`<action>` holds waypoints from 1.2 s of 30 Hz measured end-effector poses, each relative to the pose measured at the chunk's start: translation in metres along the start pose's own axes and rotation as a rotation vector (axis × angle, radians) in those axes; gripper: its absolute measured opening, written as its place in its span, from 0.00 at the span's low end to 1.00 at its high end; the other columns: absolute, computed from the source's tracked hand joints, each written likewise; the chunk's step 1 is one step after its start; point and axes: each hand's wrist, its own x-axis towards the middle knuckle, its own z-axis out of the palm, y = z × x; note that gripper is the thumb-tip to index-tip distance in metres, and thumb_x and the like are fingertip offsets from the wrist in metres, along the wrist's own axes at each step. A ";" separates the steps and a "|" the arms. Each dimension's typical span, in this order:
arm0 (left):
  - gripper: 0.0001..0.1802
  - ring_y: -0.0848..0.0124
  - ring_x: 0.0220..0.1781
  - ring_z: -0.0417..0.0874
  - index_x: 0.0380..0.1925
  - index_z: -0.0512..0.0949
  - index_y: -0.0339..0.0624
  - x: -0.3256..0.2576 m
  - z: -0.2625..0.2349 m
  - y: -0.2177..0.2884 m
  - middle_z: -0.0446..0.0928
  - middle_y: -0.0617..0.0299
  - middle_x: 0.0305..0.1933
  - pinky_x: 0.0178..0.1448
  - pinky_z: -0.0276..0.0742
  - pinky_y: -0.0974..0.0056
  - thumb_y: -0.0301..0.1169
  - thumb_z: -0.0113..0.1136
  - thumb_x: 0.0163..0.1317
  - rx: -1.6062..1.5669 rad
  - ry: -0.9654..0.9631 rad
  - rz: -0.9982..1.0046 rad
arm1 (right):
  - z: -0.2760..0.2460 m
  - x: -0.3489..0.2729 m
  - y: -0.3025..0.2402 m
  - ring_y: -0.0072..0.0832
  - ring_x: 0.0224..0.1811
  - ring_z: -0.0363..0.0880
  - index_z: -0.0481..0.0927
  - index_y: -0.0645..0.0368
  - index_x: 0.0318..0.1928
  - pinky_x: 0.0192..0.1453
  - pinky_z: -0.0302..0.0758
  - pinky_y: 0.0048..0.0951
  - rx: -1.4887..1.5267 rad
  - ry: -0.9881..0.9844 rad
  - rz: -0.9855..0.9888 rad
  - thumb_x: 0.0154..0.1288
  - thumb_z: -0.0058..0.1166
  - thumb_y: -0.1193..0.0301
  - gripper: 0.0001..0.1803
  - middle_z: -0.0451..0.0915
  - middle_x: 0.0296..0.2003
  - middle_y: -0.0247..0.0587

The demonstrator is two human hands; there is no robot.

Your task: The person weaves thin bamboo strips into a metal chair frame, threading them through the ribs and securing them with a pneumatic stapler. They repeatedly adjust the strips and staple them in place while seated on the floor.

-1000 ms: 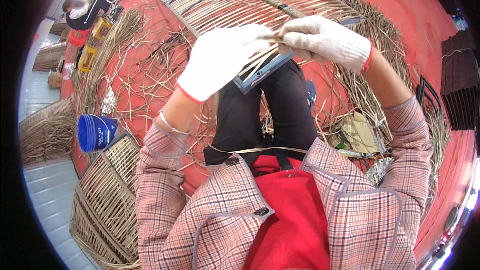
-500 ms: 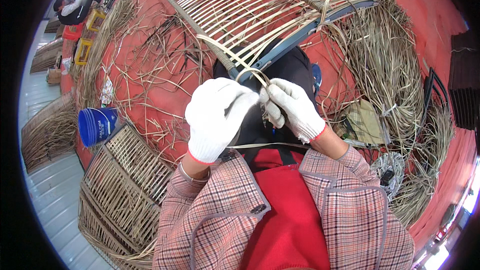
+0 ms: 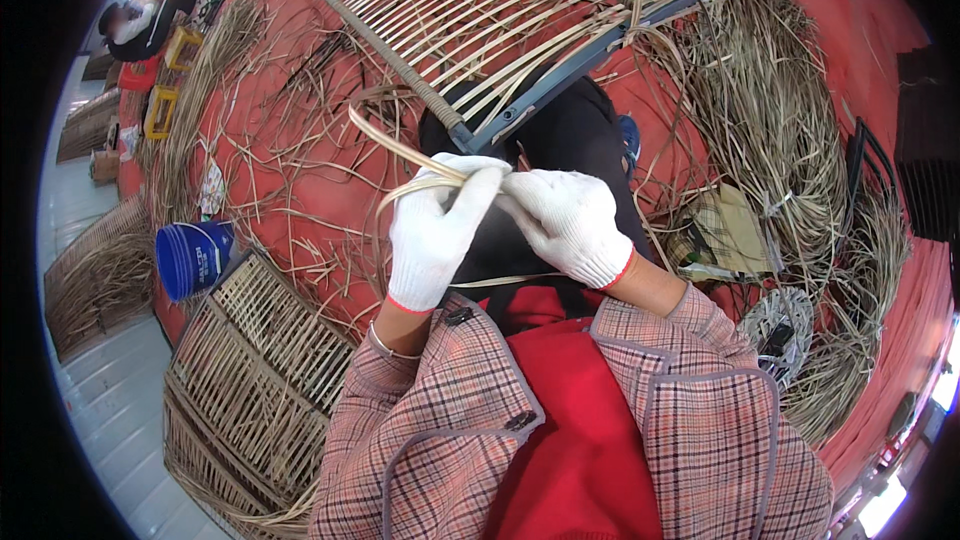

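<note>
My left hand (image 3: pixel 440 225), in a white knit glove with a red cuff edge, is closed around a pale flat cane strip (image 3: pixel 395 148). The strip loops out past the left of that hand. Against it, my right hand (image 3: pixel 570 218), gloved alike, has its fingers curled in a pinch where the fingertips meet. What lies between the right fingertips is mostly hidden. Just beyond both hands rests a woven panel (image 3: pixel 480 20), pale strips set across a dark frame, with its near corner (image 3: pixel 470 138) over my dark-trousered legs.
Loose strips litter the red floor covering (image 3: pixel 290 130). A large bundle of dry strips (image 3: pixel 780 110) lies to the right. At left stand a blue bucket (image 3: pixel 190 258), another woven panel (image 3: pixel 255 380) and yellow stools (image 3: pixel 162 112). A person (image 3: pixel 150 25) sits at the far left.
Both hands have drawn back from the frame corner and come together. The strip, earlier stretched from the panel's corner to my right hand, now loops out from my left hand.
</note>
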 end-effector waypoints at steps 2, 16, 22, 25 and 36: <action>0.12 0.80 0.41 0.81 0.48 0.83 0.32 -0.001 -0.006 0.010 0.84 0.63 0.41 0.47 0.76 0.73 0.28 0.56 0.74 -0.003 -0.062 -0.114 | -0.005 -0.003 0.004 0.43 0.32 0.84 0.80 0.57 0.42 0.35 0.78 0.38 0.139 -0.073 0.057 0.68 0.60 0.62 0.12 0.83 0.31 0.43; 0.12 0.73 0.44 0.85 0.48 0.83 0.31 0.037 -0.020 0.040 0.86 0.57 0.42 0.52 0.77 0.70 0.25 0.55 0.71 0.260 -0.301 -0.052 | 0.001 0.007 0.006 0.18 0.33 0.79 0.82 0.65 0.45 0.41 0.77 0.21 1.231 -0.143 0.668 0.77 0.52 0.72 0.09 0.84 0.33 0.34; 0.08 0.73 0.36 0.83 0.42 0.84 0.33 0.033 -0.031 0.020 0.86 0.59 0.39 0.40 0.76 0.67 0.25 0.58 0.70 0.516 -0.017 0.280 | -0.006 0.005 0.026 0.20 0.41 0.82 0.84 0.62 0.44 0.50 0.79 0.25 0.851 0.102 0.437 0.73 0.56 0.72 0.07 0.85 0.38 0.34; 0.11 0.70 0.42 0.84 0.39 0.82 0.32 0.034 -0.039 0.003 0.84 0.54 0.47 0.47 0.77 0.65 0.28 0.53 0.74 0.351 0.130 0.345 | -0.026 0.007 0.077 0.22 0.45 0.82 0.83 0.63 0.47 0.53 0.78 0.26 0.963 0.543 0.473 0.73 0.57 0.72 0.08 0.84 0.40 0.36; 0.23 0.68 0.46 0.84 0.51 0.79 0.29 0.088 -0.040 -0.060 0.85 0.53 0.40 0.59 0.75 0.63 0.39 0.41 0.80 -0.008 -0.021 0.268 | -0.019 0.108 0.126 0.42 0.41 0.84 0.76 0.60 0.44 0.49 0.85 0.46 1.799 0.720 0.738 0.79 0.42 0.46 0.27 0.83 0.39 0.48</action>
